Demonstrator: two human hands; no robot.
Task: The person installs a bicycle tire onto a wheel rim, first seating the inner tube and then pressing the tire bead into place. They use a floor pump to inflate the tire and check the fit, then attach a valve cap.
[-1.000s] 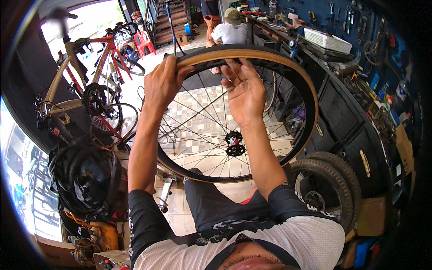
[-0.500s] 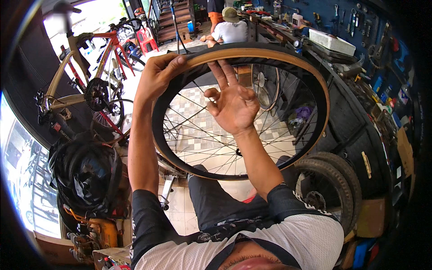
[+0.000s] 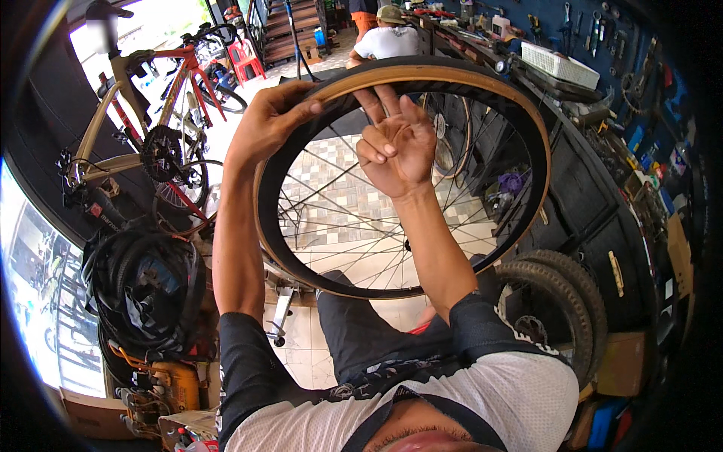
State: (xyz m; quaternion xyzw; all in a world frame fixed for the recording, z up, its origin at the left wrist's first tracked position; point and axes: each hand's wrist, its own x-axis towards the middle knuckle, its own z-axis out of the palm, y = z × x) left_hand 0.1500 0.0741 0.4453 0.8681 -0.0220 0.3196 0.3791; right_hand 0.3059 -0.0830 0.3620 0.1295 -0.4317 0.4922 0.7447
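A bicycle wheel with a deep black rim [image 3: 527, 169] and a black tyre with tan sidewalls [image 3: 444, 73] is raised in front of me, tilted so its spokes face me. My left hand [image 3: 273, 126] is closed round the tyre and rim at the upper left, thumb along the tan sidewall. Inside the wheel, my right hand [image 3: 403, 151] turns its palm toward me. Two of its fingertips reach the inner edge of the rim at the top, while other fingers are bent over the palm. The far side of the tyre is hidden.
Bicycle frames [image 3: 113, 169] stand at left, above a black heap of tubes or tyres [image 3: 143, 282]. Knobbly tyres [image 3: 557, 301] lean at lower right. A tool-covered bench with a white basket [image 3: 559, 66] runs along the right. Another person [image 3: 388, 41] sits ahead.
The wheel's top has risen slightly. My right hand has shifted up and a little right, and its fingers have changed their bend. My left hand keeps its hold.
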